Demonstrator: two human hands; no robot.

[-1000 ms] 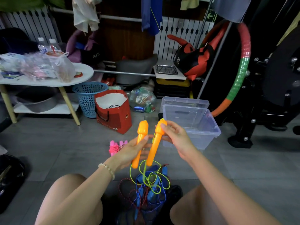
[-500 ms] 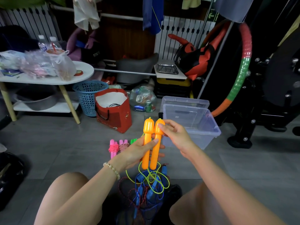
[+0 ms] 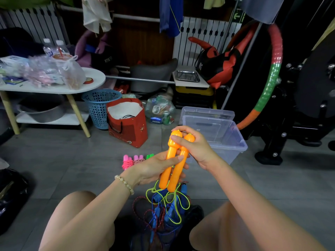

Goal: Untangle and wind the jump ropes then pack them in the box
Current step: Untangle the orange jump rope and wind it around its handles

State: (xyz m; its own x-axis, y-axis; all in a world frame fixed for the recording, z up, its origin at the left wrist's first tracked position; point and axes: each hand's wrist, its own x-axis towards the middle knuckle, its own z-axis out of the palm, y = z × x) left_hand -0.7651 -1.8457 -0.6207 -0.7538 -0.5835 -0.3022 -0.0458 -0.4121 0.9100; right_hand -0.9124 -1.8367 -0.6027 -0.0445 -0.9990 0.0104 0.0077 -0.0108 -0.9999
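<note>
1. My right hand (image 3: 196, 147) is curled over the knobbed tops of the two orange handles (image 3: 176, 173), with the thumb laid across the front of them.
2. My left hand (image 3: 154, 166) cradles the same pair lower down, fingers behind and the thumb pressing across their middles. Both hands are gripping the handles.
3. The handles lie side by side and touching, tilted a little, above my knees.
4. A yellow-green cord (image 3: 147, 193) drops from their lower ends in loose loops.
5. Those loops fall onto a tangled heap of blue and red ropes (image 3: 159, 216) on the floor between my legs.
6. Beyond my left hand, a wound pink rope (image 3: 126, 162) and a wound red-and-white rope (image 3: 138, 160) lie next to each other on the floor. A pair of green handles (image 3: 150, 156) shows beside them, mostly hidden, so I cannot tell whether that one is wound.
7. The clear plastic box (image 3: 233, 153) stands open on the floor just behind my right hand, and its lid (image 3: 208, 113) leans behind it.
8. Farther off to the left stand a red bag (image 3: 129, 131) and a blue basket (image 3: 98, 107).
</note>
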